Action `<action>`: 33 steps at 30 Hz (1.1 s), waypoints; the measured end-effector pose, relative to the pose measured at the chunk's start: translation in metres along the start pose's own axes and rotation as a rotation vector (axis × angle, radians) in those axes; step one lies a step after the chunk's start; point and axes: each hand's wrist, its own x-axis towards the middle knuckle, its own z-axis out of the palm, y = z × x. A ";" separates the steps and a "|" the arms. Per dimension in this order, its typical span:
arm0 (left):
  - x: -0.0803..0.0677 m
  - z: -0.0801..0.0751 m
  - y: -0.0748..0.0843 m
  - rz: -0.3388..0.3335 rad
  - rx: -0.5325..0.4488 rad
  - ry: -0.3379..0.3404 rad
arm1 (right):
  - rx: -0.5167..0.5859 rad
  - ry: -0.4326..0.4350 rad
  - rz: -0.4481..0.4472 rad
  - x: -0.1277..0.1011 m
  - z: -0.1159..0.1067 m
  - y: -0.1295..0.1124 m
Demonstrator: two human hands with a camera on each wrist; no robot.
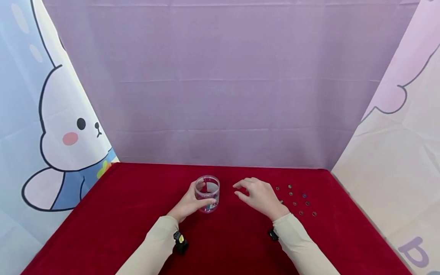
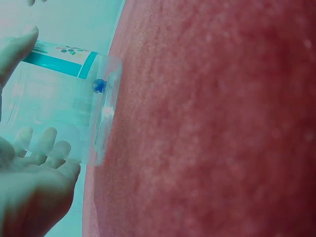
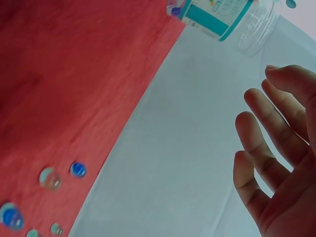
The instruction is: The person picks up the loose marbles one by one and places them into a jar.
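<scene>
A clear plastic cup point(image 1: 207, 193) with a teal label stands upright on the red tablecloth point(image 1: 137, 214). My left hand point(image 1: 191, 203) grips it from the left, thumb in front and fingers behind. The left wrist view shows the cup point(image 2: 64, 108) close up with a blue bead point(image 2: 99, 86) at its bottom. My right hand point(image 1: 258, 195) hovers just right of the cup, fingers relaxed and holding nothing; its fingers point(image 3: 269, 158) look spread in the right wrist view. Several small glass beads point(image 1: 297, 200) lie scattered on the cloth to the right of that hand.
A lilac backdrop point(image 1: 220, 84) rises behind the table. A rabbit-print sheet point(image 1: 51, 126) hangs on the left and a pale printed sheet point(image 1: 395, 152) on the right. The cloth's edges run close to both sheets. In the right wrist view, beads point(image 3: 49, 177) lie low left.
</scene>
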 end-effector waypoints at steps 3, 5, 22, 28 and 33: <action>-0.001 0.000 0.001 -0.003 0.002 0.000 | -0.019 -0.003 -0.004 -0.005 -0.002 0.005; -0.001 0.000 0.001 -0.004 0.002 -0.002 | -0.022 -0.001 -0.004 -0.009 -0.002 0.008; 0.001 -0.002 -0.003 0.011 -0.030 -0.022 | -0.054 -0.009 0.039 -0.039 -0.008 0.035; 0.000 -0.001 -0.002 0.007 -0.013 -0.015 | -0.070 -0.058 0.086 -0.051 -0.011 0.045; 0.000 -0.001 -0.001 0.005 -0.003 -0.009 | -0.083 -0.078 0.101 -0.058 -0.015 0.053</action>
